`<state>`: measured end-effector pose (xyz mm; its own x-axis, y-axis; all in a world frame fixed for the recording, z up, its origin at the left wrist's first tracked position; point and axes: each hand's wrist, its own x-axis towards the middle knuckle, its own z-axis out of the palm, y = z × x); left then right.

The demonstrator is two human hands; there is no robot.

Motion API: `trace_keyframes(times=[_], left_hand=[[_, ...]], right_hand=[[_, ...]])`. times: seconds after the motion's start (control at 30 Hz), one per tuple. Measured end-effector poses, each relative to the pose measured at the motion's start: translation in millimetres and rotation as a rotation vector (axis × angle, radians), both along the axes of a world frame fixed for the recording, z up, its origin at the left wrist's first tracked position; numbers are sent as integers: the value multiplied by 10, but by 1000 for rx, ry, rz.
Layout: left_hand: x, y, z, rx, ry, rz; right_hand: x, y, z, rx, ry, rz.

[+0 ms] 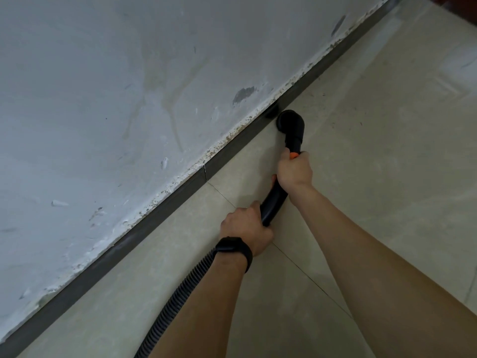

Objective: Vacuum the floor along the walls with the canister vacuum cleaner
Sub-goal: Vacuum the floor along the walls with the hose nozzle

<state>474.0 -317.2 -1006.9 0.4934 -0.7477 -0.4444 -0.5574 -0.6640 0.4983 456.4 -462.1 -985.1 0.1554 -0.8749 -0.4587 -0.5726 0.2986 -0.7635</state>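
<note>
Hose (180, 288) trails behind the left hand (245, 228), which grips the tube (275, 202) at its rear. The right hand (294, 171), ahead, grips the tube nearer the nozzle (290, 125). Nozzle sits just beyond it, beside the skirting (232, 148); the tube's long axis runs forward from hand to hand.

The floor (387, 189) was of large pale beige tiles, faintly glossy; thin grout lines (309, 276) crossed it at a slant; a dark skirting (124, 244) ran along its edge at the foot of the wall (103, 99); the black nozzle (290, 122) sat on a tile just beside that skirting; a few small reddish specks (359, 123) lay scattered on the tiles near the nozzle.
</note>
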Motion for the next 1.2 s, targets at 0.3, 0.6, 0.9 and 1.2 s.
trace_keyframes(times=[0.3, 0.6, 0.9, 1.2], left_hand=[[141, 247, -17, -4, -36, -8], [172, 915, 74, 85, -11, 38], [153, 1789, 210, 192, -56, 116], [17, 2070, 376, 253, -145, -16]], right_hand=[[82, 245, -12, -1, 0, 35], [120, 920, -76, 73, -19, 65], [82, 1785, 35, 241, -126, 94], [-275, 2013, 97, 412, -211, 72]])
